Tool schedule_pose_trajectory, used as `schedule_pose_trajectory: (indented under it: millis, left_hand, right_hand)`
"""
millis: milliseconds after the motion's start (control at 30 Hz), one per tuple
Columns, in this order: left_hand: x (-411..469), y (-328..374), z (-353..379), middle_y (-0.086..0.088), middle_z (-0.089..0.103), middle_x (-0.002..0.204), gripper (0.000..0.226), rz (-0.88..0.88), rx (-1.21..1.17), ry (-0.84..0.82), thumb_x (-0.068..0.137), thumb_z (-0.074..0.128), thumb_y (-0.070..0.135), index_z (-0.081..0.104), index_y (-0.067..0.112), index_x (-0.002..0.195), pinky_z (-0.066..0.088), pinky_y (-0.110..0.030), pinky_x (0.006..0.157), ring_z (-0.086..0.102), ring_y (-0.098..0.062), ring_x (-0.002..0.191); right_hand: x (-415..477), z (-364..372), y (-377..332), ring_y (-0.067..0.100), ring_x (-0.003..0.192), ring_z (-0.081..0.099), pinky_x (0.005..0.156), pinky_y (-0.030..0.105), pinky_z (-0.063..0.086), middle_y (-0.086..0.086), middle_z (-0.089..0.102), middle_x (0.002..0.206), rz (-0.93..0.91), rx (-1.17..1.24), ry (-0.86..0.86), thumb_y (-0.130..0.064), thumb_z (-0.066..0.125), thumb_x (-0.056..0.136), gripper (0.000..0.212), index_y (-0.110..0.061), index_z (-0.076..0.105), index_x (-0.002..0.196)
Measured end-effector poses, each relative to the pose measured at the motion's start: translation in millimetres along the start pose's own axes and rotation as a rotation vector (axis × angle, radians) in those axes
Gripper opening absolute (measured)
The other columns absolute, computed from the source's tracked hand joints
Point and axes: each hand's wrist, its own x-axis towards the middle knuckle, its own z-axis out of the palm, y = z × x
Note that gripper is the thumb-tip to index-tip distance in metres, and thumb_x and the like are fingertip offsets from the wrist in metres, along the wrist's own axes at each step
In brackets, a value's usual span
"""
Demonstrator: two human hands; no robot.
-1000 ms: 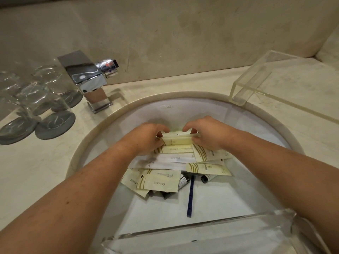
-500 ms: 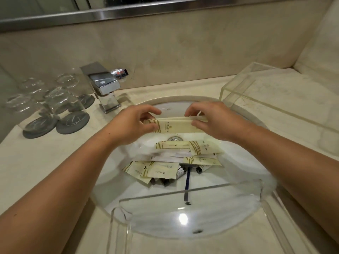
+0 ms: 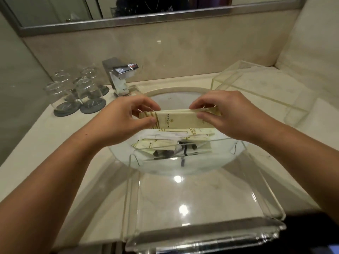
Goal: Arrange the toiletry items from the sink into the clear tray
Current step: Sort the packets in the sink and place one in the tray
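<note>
The left hand [image 3: 126, 116] and right hand [image 3: 225, 114] each pinch one end of a flat cream paper sachet with gold stripes [image 3: 176, 120], holding it level between them above the white round sink [image 3: 165, 94]. The clear acrylic tray [image 3: 266, 182] lies below and nearer than both hands, apparently empty. To do this step well, the person should probably keep the sachet flat, lower it against one tray wall and release both ends together, leaving room for the other cream sachets and dark tubes [image 3: 165, 145] beneath the hands.
</note>
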Motion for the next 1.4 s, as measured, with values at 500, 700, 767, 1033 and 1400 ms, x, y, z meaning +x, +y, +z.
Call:
schedule_pose_trajectory:
  millis: [500,700,767,1033,1400]
  left_hand:
    - [-81,16,19,0.021,0.071,0.089,0.021,0.04,0.23,-0.222,0.086,0.076,0.032,0.069,0.044,0.102,0.045,-0.008,0.067,0.065,0.002,0.088]
    - [-87,11,27,0.03,0.059,0.088,0.023,0.073,0.381,-0.182,0.088,0.071,0.039,0.068,0.045,0.11,0.047,-0.021,0.081,0.057,0.004,0.09]
    - [-89,8,30,0.028,0.059,0.091,0.023,0.109,0.446,-0.154,0.088,0.067,0.045,0.067,0.045,0.111,0.046,-0.031,0.086,0.054,0.0,0.09]
    - [-91,12,34,0.025,0.057,0.109,0.036,0.185,0.426,-0.204,0.078,0.059,0.065,0.065,0.051,0.11,0.036,-0.03,0.089,0.045,0.002,0.101]
    - [-87,7,41,0.016,0.059,0.103,0.029,0.162,0.479,-0.142,0.079,0.066,0.052,0.068,0.043,0.107,0.048,-0.035,0.082,0.05,-0.011,0.093]
  right_hand:
    - [-78,25,-28,-0.005,0.091,0.053,0.084,0.008,0.036,-0.016,0.067,0.104,-0.041,-0.028,-0.174,-0.024,0.068,0.093,0.024,-0.03,0.074,0.116]
    - [-88,36,-30,0.002,0.095,0.055,0.086,0.018,0.039,-0.02,0.058,0.106,-0.028,-0.059,-0.175,-0.031,0.066,0.093,0.028,-0.031,0.071,0.121]
    - [-90,32,-30,0.005,0.101,0.059,0.091,0.021,0.044,-0.016,0.062,0.112,-0.037,-0.051,-0.176,-0.037,0.07,0.09,0.032,-0.032,0.071,0.121]
    - [-94,38,-29,-0.001,0.108,0.05,0.097,0.026,0.044,-0.02,0.057,0.114,-0.062,-0.073,-0.244,-0.049,0.072,0.082,0.034,-0.04,0.069,0.115]
    - [-76,47,-30,0.004,0.109,0.054,0.092,0.02,0.041,-0.019,0.062,0.115,-0.077,-0.123,-0.221,-0.036,0.073,0.087,0.027,-0.033,0.072,0.114]
